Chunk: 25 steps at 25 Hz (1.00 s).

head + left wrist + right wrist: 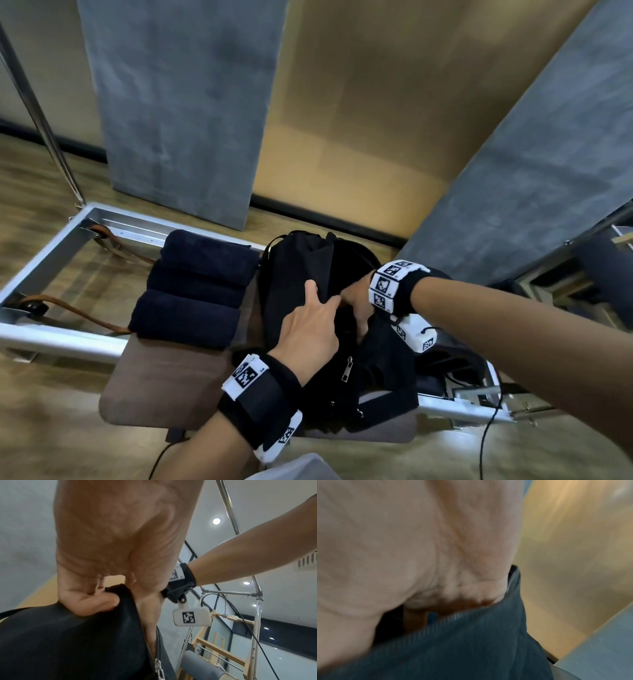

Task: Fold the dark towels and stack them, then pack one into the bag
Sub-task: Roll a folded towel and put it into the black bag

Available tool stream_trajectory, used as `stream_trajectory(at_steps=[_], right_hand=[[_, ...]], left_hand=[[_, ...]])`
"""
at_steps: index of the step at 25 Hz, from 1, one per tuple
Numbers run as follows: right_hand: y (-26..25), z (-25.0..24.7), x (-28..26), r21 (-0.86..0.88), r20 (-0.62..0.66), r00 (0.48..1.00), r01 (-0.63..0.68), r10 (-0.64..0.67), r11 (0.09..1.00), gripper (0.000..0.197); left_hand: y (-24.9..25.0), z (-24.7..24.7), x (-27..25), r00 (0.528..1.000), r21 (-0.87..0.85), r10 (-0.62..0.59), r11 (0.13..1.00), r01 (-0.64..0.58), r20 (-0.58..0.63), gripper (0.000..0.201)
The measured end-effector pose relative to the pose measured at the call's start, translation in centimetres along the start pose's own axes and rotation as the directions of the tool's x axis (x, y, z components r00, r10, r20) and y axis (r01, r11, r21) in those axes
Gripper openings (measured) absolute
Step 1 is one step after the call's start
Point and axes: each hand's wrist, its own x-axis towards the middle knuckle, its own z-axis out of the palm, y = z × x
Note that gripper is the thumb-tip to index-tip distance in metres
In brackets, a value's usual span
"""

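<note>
Three folded dark navy towels [191, 291] lie stacked at the left of a brown board [164, 377]. A black bag [294, 263] stands just right of them, its zip open. My left hand [325, 298] pinches the bag's opening edge, thumb over the cloth [96, 604] and index finger stretched along the bag. My right hand [356, 298] curls over the opposite edge, its fingers sunk into the opening and hidden. In the blurred right wrist view my right hand [453, 595] sits against the zip teeth of the bag [471, 642]. The bag's inside is hidden.
The board rests on a silver metal frame [61, 339] with brown leather straps [85, 315] at the left. A zip pull [346, 371] hangs on the bag's near side. Grey panels [185, 113] lean on the wall behind. Wood floor surrounds the frame.
</note>
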Motion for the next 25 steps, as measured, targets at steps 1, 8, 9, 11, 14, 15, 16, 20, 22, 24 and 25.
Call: stream_trajectory(at_steps=[1, 8, 9, 11, 14, 15, 16, 20, 22, 24, 25], right_hand=[[0.4, -0.3, -0.5, 0.052, -0.025, 0.999, 0.029, -0.028, 0.998, 0.050], [2.7, 3.1, -3.8, 0.080, 0.012, 0.999, -0.031, 0.030, 0.996, 0.025], [3.0, 3.4, -3.9, 0.087, 0.013, 0.999, -0.036, 0.035, 0.996, 0.028], [3.1, 3.7, -4.0, 0.098, 0.024, 0.999, -0.028, 0.026, 0.995, 0.038], [2.8, 3.8, -4.0, 0.154, 0.052, 0.998, 0.022, -0.031, 0.988, 0.037], [2.8, 3.5, -4.0, 0.193, 0.039, 0.998, 0.044, -0.052, 0.980, 0.039], [3.0, 2.9, -4.0, 0.259, 0.007, 0.998, 0.060, -0.064, 0.964, 0.042], [4.0, -2.5, -5.1, 0.520, -0.268, 0.959, 0.221, -0.088, 0.825, 0.021], [3.3, -5.9, -5.5, 0.562, -0.477, 0.873, 0.393, -0.102, 0.728, 0.014], [1.5, -8.7, -5.0, 0.546, -0.654, 0.754, 0.533, -0.069, 0.647, 0.014], [0.0, -9.9, -4.2, 0.527, -0.703, 0.709, 0.569, -0.052, 0.631, 0.014]], left_hand=[[0.2, 0.1, 0.0, 1.000, 0.012, -0.015, 1.000, 0.015, -0.007, 0.040], [0.3, 0.1, 1.5, 0.973, 0.022, -0.143, 0.989, 0.149, -0.182, 0.074], [0.3, 0.0, 1.7, 0.969, 0.016, -0.130, 0.991, 0.136, -0.210, 0.077], [0.4, -0.1, 2.2, 0.964, 0.028, -0.098, 0.994, 0.108, -0.246, 0.081], [0.4, -0.6, 2.9, 0.968, 0.087, -0.072, 0.992, 0.096, -0.242, 0.085], [0.3, -0.7, 3.0, 0.972, 0.110, -0.062, 0.990, 0.089, -0.229, 0.085], [0.0, -0.8, 3.1, 0.975, 0.132, -0.052, 0.988, 0.082, -0.214, 0.083], [-0.7, -0.9, 2.1, 0.984, 0.096, -0.006, 0.995, 0.023, -0.180, 0.060], [-1.4, -1.3, 1.3, 0.962, -0.050, 0.010, 0.998, -0.024, -0.272, 0.047], [-3.3, -1.7, 1.1, 0.894, -0.304, -0.062, 0.949, -0.086, -0.444, 0.042], [-4.9, -2.0, 1.1, 0.840, -0.423, -0.141, 0.899, -0.112, -0.524, 0.036]])
